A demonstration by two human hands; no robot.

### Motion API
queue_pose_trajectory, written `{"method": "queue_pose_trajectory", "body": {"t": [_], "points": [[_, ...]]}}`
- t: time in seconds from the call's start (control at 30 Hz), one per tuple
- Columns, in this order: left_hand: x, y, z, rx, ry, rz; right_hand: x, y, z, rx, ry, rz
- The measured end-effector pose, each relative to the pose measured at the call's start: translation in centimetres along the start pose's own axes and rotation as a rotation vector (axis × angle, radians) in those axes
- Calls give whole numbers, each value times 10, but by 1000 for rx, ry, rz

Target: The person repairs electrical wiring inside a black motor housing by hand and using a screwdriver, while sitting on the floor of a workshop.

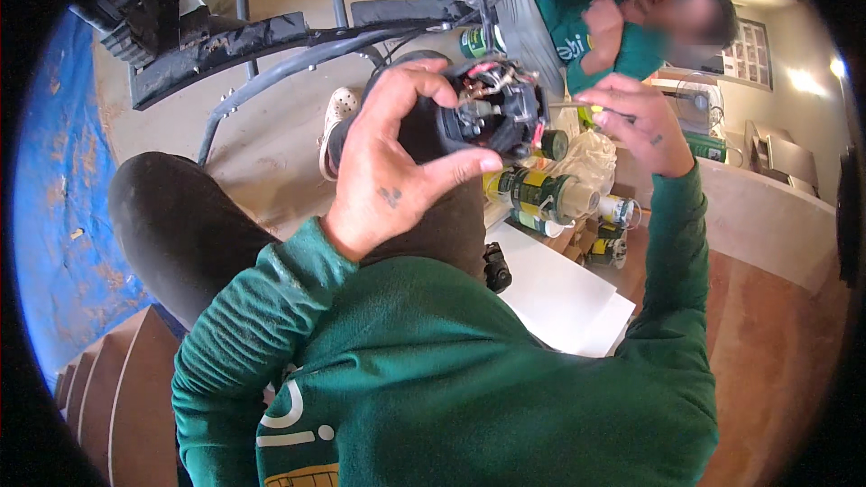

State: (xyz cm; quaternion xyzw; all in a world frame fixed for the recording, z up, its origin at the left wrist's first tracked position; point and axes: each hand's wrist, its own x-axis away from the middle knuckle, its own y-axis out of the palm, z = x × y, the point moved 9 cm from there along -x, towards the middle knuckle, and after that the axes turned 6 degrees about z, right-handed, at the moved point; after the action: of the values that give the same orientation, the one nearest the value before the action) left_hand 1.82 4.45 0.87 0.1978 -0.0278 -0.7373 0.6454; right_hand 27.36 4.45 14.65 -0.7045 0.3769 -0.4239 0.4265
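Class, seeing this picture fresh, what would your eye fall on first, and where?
First, the round black housing with exposed wires, held in the left hand at upper centre, with a slim tool in the right hand pointing at it. Next, the bright blue sheet along the left edge.

the single head view looks down and forward from above the wearer's green sweatshirt (487, 379), wide and fisheye-bent; left hand (377, 167) and right hand (648, 126) are close, the blue sheet (68, 171) farther off.
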Motion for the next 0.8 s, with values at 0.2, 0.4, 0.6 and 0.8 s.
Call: {"method": "queue_pose_trajectory", "body": {"t": [0.2, 0.4, 0.6, 0.8], "points": [[-7, -2, -16, 152, -144, 11, -2, -1, -1, -35, -40, 34], [-14, -5, -18, 217, -194, 6, -5, 1, 5, -68, -68, 59], [-19, -7, -23, 274, -231, 7, -10, 2, 7, -56, 78, -52], [-19, -6, -24, 365, -251, 38, -13, 1, 2, -116, 17, 2]]}}
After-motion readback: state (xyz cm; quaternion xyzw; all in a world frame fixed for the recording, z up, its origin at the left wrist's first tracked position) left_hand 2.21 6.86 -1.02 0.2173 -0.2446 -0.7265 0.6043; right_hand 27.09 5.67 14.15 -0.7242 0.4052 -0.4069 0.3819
